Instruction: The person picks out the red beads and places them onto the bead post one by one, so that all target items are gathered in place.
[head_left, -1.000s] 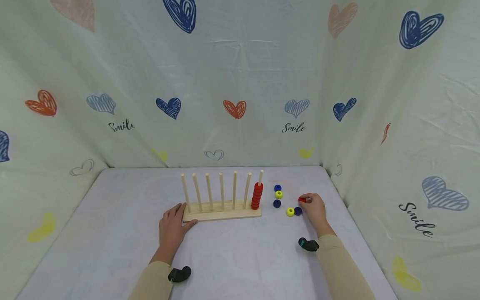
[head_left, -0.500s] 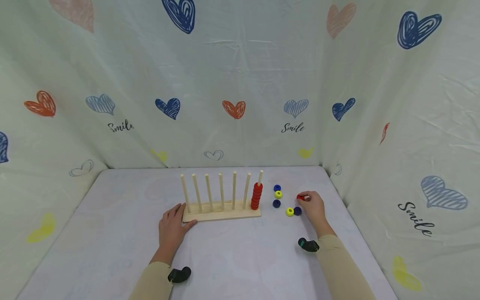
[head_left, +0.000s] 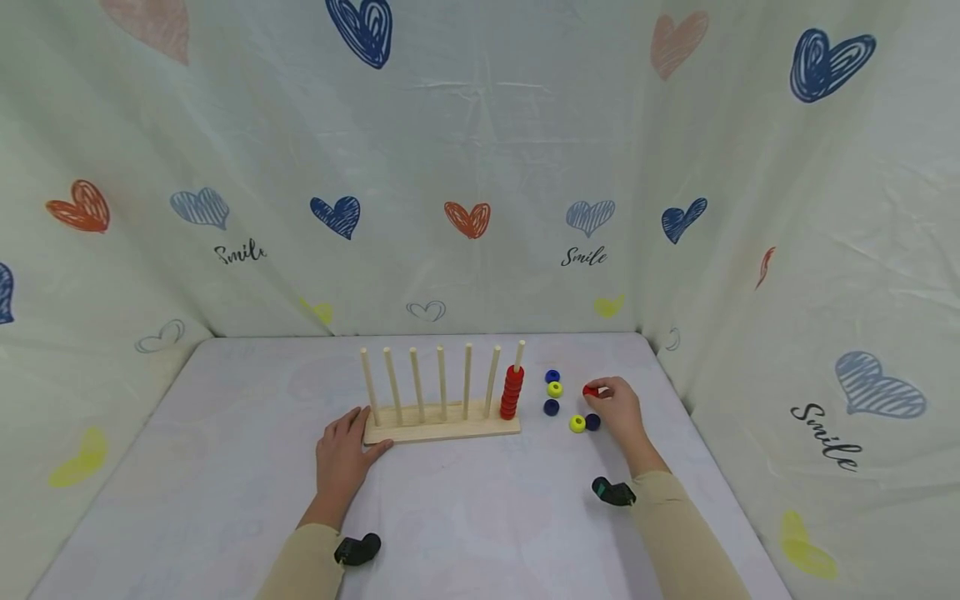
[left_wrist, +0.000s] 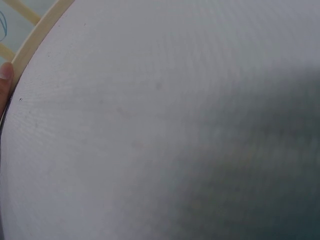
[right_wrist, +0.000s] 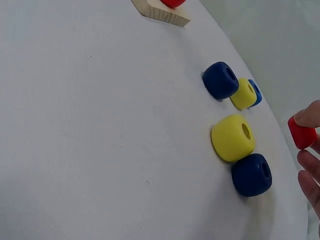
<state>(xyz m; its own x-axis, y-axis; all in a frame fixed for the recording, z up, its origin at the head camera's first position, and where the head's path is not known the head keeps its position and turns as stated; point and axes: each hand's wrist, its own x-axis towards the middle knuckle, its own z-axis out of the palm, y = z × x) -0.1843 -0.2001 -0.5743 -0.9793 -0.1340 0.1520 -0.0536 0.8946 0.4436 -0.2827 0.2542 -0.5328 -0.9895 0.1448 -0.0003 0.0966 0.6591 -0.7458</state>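
Observation:
My left hand (head_left: 341, 457) grips the left end of a wooden peg stand (head_left: 442, 432), its thumb along the front edge. In the left wrist view only a fingertip shows against the stand's base (left_wrist: 37, 40). Several upright pegs rise from the base. On the rightmost peg is a stack of red beads (head_left: 512, 393); the other pegs are bare. To the right of the stand, my right hand (head_left: 622, 414) pinches a red bead (right_wrist: 302, 134) between thumb and fingers, raised above the table.
Between stand and right hand lie loose beads: a blue bead (head_left: 552, 376), a yellow bead (head_left: 554, 389), a dark blue bead (head_left: 551, 407), another yellow bead (right_wrist: 233, 138) and another dark blue bead (right_wrist: 251, 175). A heart-printed curtain (head_left: 480, 167) surrounds the white table (head_left: 480, 517).
The right hand has lifted the red bead slightly and carried it left, toward the stand. The left hand and the stand stay in place.

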